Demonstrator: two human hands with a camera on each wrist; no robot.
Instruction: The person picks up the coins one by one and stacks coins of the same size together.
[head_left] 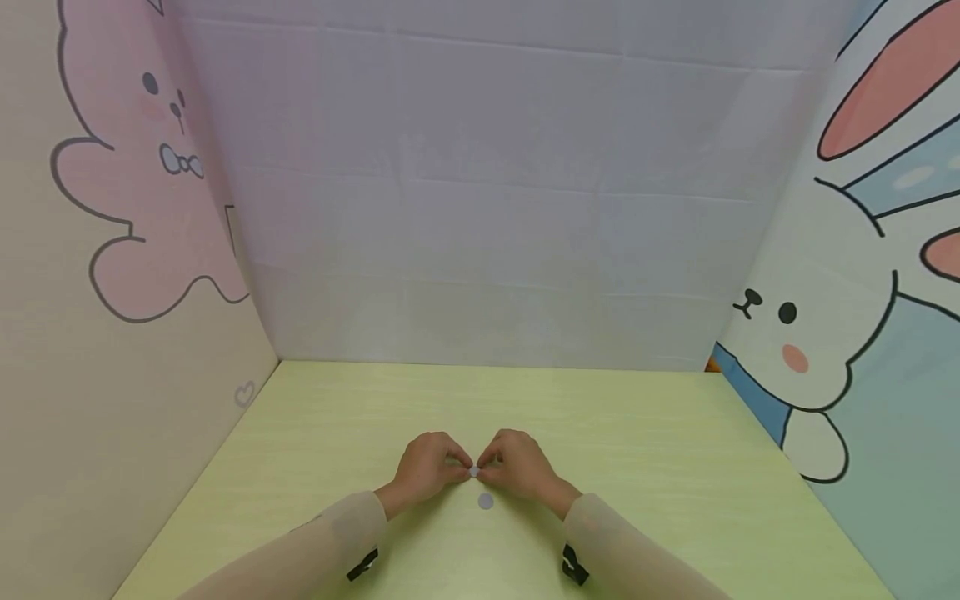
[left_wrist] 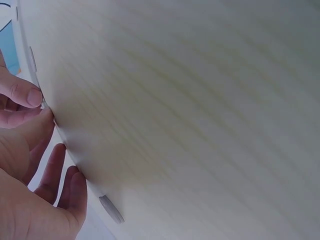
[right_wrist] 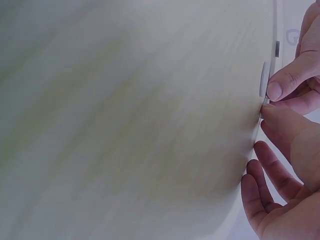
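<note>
In the head view, my left hand and right hand meet over the table, thumbs and fingertips together. Between them they pinch a small pale piece, mostly covered by the fingers. A flat, round grey disc lies on the table just nearer to me. The left wrist view shows my left hand with its other fingers loosely bent, touching the table. Seen from the right wrist, the disc appears edge-on beside the left thumb, and my right hand rests its lower fingers against the table.
The yellow-green table is bounded by a pale back curtain and side panels with a pink cartoon animal and a white rabbit. A dark grey oblong thing shows low in the left wrist view; its kind is unclear.
</note>
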